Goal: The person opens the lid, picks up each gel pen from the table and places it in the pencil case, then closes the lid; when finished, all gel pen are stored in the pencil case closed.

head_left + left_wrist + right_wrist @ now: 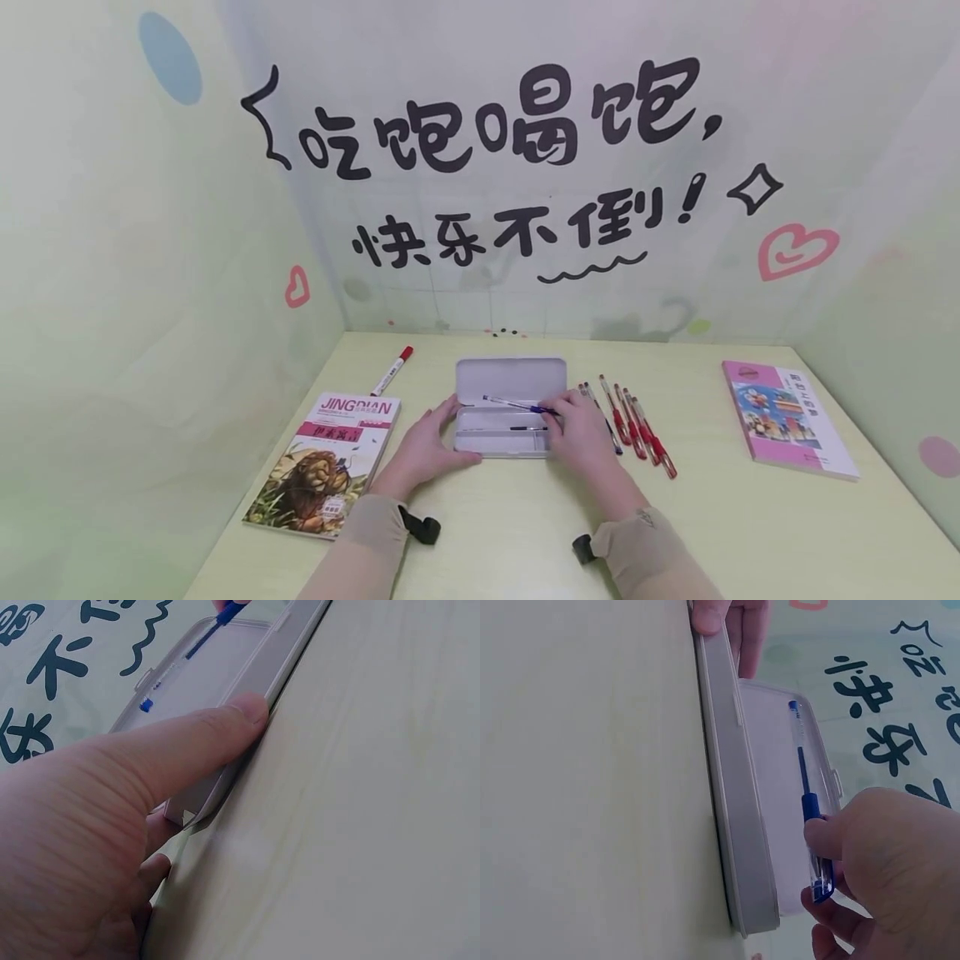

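A pale lilac pencil case (480, 375) stands on the table with its lid raised at the back. At its left end my left hand (429, 446) holds it, thumb (244, 712) on the front edge and fingers around the side. My right hand (588, 433) pinches a clear pen with a blue grip (808, 802) between thumb and fingers. This pen lies crosswise over the open case, its blue end pointing left. Inside the case, a thin dark pen (528, 428) shows, its right part hidden behind my right hand.
Right of the case lie several red pens (636, 429) and a dark blue one (611, 429). A lion-cover book (322, 467) is at left, with a red-capped marker (393, 371) behind it. The pink book (787, 417) lies far right. Walls enclose the table's back and sides.
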`<action>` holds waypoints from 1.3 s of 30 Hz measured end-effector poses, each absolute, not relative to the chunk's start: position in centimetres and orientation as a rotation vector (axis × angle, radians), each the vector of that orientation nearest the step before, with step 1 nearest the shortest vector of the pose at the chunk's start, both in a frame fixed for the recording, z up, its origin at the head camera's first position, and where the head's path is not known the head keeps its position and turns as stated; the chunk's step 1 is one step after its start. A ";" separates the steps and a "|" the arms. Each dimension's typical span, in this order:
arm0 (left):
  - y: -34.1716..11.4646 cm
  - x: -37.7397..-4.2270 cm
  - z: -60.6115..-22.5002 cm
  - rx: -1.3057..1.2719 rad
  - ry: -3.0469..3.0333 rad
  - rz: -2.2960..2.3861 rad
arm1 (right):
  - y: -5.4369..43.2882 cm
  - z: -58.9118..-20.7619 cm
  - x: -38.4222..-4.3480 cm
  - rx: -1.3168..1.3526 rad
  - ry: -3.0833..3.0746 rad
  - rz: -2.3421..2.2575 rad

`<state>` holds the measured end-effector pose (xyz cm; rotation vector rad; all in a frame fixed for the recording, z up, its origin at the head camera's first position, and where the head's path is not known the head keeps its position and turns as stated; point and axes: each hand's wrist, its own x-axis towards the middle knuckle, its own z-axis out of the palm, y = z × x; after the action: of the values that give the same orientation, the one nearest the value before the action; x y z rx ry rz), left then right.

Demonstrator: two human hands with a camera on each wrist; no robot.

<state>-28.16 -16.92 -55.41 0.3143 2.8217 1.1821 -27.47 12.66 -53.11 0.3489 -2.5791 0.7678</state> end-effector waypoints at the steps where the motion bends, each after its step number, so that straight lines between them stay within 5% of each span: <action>1: -16.9 -28.1 -55.4 0.311 2.820 1.181 | 12.5 -53.2 -27.6 0.355 -2.601 0.756; 39: -16.8 -28.3 -55.6 0.315 2.846 1.151 | 10.9 -54.4 -27.7 0.393 -2.761 0.796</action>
<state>-28.35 -16.85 -55.55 0.3150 2.8461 1.1509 -27.73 10.89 -54.38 0.3925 -2.7609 0.7959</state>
